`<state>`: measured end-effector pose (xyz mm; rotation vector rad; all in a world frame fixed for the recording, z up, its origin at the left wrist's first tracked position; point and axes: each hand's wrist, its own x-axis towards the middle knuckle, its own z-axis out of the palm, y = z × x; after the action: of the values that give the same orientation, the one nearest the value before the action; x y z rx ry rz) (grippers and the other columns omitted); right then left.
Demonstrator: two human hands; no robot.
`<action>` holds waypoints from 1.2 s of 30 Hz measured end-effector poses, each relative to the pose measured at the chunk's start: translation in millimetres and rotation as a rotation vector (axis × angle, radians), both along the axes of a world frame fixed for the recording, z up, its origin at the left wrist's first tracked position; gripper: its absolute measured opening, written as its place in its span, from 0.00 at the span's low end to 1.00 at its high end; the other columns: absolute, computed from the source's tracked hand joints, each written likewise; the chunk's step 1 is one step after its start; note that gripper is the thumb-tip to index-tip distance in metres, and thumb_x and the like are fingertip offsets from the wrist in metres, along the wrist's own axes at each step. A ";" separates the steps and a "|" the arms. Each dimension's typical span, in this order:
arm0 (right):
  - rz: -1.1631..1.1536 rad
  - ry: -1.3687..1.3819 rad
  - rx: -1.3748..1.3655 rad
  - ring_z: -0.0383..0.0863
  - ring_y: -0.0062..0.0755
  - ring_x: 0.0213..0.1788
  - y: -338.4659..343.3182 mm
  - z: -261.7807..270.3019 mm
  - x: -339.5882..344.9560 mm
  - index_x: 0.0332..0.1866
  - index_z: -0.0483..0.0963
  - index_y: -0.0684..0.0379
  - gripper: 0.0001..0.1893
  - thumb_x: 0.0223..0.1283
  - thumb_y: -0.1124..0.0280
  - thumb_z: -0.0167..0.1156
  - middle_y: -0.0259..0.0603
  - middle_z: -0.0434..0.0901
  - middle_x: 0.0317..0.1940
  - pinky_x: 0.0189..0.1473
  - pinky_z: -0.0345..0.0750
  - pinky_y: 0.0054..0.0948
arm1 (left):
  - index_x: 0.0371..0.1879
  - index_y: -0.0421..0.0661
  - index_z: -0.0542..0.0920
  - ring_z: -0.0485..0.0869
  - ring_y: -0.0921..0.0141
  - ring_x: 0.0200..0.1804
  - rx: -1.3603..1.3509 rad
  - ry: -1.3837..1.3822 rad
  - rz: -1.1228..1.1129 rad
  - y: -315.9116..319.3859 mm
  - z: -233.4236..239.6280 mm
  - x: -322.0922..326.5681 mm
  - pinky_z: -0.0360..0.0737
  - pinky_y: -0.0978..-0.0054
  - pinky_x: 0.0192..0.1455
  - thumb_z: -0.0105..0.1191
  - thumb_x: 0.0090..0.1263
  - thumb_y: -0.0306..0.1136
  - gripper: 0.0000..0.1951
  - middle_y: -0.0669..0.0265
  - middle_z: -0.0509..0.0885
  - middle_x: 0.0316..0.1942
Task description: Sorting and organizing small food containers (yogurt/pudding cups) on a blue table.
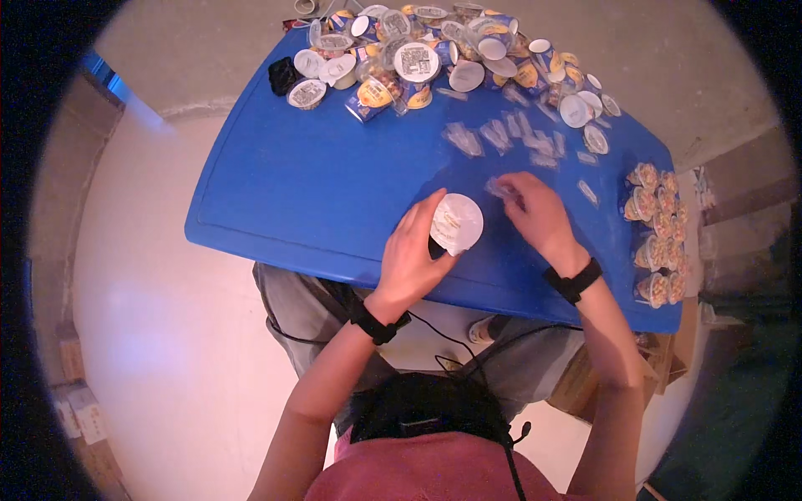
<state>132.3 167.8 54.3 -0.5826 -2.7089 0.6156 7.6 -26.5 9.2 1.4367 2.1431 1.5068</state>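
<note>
My left hand grips a round cup with a white lid, just over the front part of the blue table. The lid faces up and bears writing; the cup's body is mostly hidden below it. To its right, my right hand pinches a small clear plastic packet between thumb and fingers. What the packet holds is too blurred to tell. Beyond my right hand lie several similar clear packets, and one lone packet rests nearer the right side.
A heap of blue-and-yellow paper cups and lidded tubs spreads along the far edge. Filled clear-topped cups stand in rows at the right edge. A black bundle sits far left. Black cables hang below the table's front edge.
</note>
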 end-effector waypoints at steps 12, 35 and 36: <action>0.022 0.168 -0.305 0.84 0.40 0.37 -58.0 29.0 -19.4 0.49 0.82 0.57 0.11 0.62 0.71 0.63 0.43 0.85 0.37 0.43 0.80 0.35 | 0.70 0.43 0.66 0.72 0.48 0.69 0.076 0.003 0.005 0.2 0.4 -1.5 0.72 0.57 0.69 0.69 0.54 0.27 0.40 0.50 0.72 0.67; 0.078 0.234 -0.232 0.82 0.44 0.48 -30.4 42.9 -29.2 0.50 0.80 0.59 0.14 0.59 0.71 0.65 0.45 0.81 0.45 0.51 0.78 0.39 | 0.60 0.46 0.75 0.72 0.51 0.70 0.093 -0.019 -0.029 -2.7 1.2 -1.7 0.71 0.59 0.71 0.68 0.50 0.23 0.33 0.54 0.72 0.69; 0.080 0.228 -0.154 0.82 0.44 0.49 -18.7 47.0 -32.8 0.52 0.79 0.59 0.15 0.59 0.71 0.65 0.45 0.82 0.46 0.53 0.78 0.39 | 0.60 0.46 0.75 0.72 0.51 0.70 0.097 -0.024 -0.043 0.0 0.7 -1.3 0.71 0.59 0.71 0.68 0.50 0.23 0.33 0.54 0.71 0.69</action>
<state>99.6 149.1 101.3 -0.4133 -2.4959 0.8615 6.3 -26.5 9.9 1.4772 2.0382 1.6247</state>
